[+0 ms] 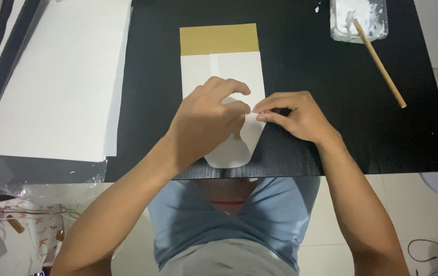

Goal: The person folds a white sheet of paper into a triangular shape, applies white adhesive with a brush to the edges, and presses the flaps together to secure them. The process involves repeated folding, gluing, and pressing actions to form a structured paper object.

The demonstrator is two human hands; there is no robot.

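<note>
Table: a black rectangular tabletop with rounded corners [331, 128] fills most of the view; its near edge runs just below the hands.
Sheets: a stack of large white paper sheets [60, 76] lies at the table's left side, overhanging the near-left edge, well apart from the hands.
Envelope: a white paper envelope-like piece with a brown kraft band at its far end and a rounded flap at its near end [221, 64] lies near the middle of the table; the rounded end reaches almost to the table's near edge.
Left hand: the left hand [206, 122] comes in from the near-left, palm down over the white piece, fingers curled, thumb and forefinger closed on the paper's fold near its right edge.
Right hand: the right hand [295, 116] comes in from the near-right, knuckles up, fingertips [260, 113] pinched on the same fold, touching the left hand's fingertips.
Glue pot: a clear square container with white paste [358, 19] sits at the table's far right, well apart from the hands.
Stick: a thin wooden stick [382, 66] leans from the container down onto the table.
Open room: bare black surface lies right of the right hand, up to the table's right edge.
Unclear: what lies beneath the left palm is hidden, possibly a brown patch.
</note>
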